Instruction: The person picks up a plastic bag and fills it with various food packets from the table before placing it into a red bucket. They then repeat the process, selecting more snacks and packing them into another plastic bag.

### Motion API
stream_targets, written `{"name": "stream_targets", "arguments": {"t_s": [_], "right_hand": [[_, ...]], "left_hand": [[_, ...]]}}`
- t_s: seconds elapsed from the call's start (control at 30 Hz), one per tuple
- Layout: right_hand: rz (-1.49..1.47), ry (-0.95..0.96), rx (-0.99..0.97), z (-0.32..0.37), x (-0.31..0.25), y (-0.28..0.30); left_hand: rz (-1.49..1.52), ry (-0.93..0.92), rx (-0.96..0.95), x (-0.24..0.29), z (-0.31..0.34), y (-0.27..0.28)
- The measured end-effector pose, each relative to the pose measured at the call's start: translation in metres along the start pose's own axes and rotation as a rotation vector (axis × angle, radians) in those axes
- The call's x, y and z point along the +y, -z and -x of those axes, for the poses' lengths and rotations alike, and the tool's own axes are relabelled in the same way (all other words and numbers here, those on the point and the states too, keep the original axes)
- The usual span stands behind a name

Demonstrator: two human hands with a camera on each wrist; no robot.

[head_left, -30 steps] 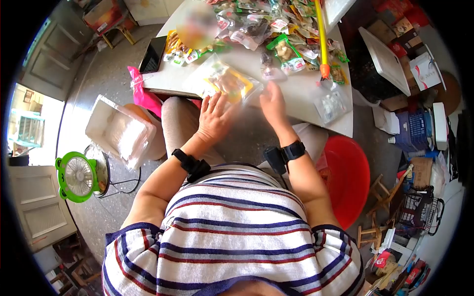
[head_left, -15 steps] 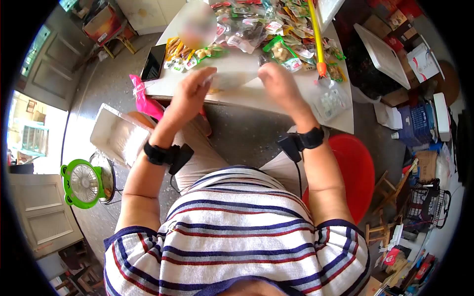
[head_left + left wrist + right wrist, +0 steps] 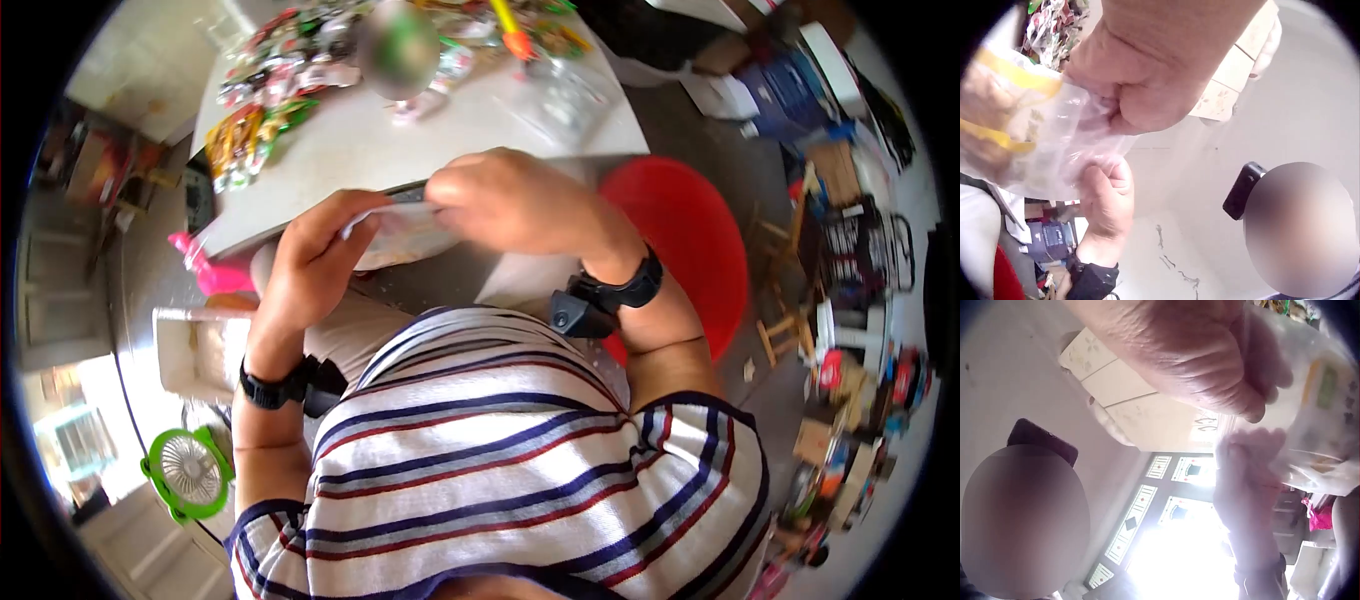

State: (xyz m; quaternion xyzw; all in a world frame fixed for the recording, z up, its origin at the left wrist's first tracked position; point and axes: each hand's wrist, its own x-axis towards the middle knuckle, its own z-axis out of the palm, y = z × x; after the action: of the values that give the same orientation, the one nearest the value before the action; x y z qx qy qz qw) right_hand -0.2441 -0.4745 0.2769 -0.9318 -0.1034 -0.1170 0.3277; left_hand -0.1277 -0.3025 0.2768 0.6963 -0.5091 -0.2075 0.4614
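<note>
Both hands hold a clear plastic bag (image 3: 405, 240) by its top edge, raised over the lap just in front of the table. My left hand (image 3: 315, 250) pinches one end of that edge between thumb and fingers. At the other end my right hand (image 3: 520, 205) grips it with curled fingers, blurred in the head view. Through the plastic, the left wrist view shows yellow bands and pale brown contents (image 3: 988, 122). In the right wrist view, the right fingers (image 3: 1254, 409) are at the bag's edge, close to the left hand.
Many small snack packets (image 3: 290, 60) cover the back of the white table (image 3: 330, 160). A clear bag (image 3: 565, 100) of small packs lies by its right corner, near a yellow stick (image 3: 508, 25). A red basin (image 3: 690, 240) stands right, a foam box (image 3: 195, 350) and green fan (image 3: 188, 470) left.
The bag lay at the table's edge under the left hand; both hands have lifted it and brought it nearer the body. The head view has turned to the right.
</note>
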Motion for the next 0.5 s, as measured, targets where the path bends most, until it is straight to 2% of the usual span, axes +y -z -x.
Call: {"name": "stream_targets", "arguments": {"t_s": [0.07, 0.13, 0.17, 0.2, 0.23, 0.27, 0.3, 0.33, 0.47, 0.5], "right_hand": [[-0.013, -0.069, 0.002, 0.017, -0.006, 0.006], [-0.085, -0.078, 0.088, 0.040, 0.005, 0.016], [-0.018, -0.164, 0.012, 0.051, 0.014, 0.025], [-0.060, -0.166, 0.094, 0.067, 0.019, 0.035], [-0.032, -0.271, 0.103, 0.085, 0.022, 0.048], [-0.134, -0.405, 0.134, 0.105, 0.026, 0.058], [-0.227, -0.568, 0.207, 0.123, 0.026, 0.068], [-0.243, -0.647, 0.249, 0.138, 0.025, 0.079], [-0.162, -0.836, 0.457, 0.209, 0.052, 0.089], [-0.066, -0.887, 0.440, 0.230, 0.065, 0.088]], "left_hand": [[0.053, -0.006, -0.066, -0.005, 0.001, -0.007], [0.349, 0.115, -0.122, -0.012, 0.000, -0.007], [0.356, 0.125, -0.117, -0.018, -0.003, -0.009], [0.361, 0.136, -0.109, -0.027, -0.006, -0.011], [0.352, 0.135, -0.117, -0.037, -0.010, -0.011], [0.361, 0.193, -0.147, -0.050, -0.012, -0.012], [0.370, 0.251, -0.175, -0.065, -0.013, -0.013], [0.379, 0.309, -0.203, -0.083, -0.013, -0.016], [0.303, 0.479, -0.321, -0.169, 0.004, -0.037], [0.248, 0.440, -0.342, -0.197, 0.013, -0.046]]}}
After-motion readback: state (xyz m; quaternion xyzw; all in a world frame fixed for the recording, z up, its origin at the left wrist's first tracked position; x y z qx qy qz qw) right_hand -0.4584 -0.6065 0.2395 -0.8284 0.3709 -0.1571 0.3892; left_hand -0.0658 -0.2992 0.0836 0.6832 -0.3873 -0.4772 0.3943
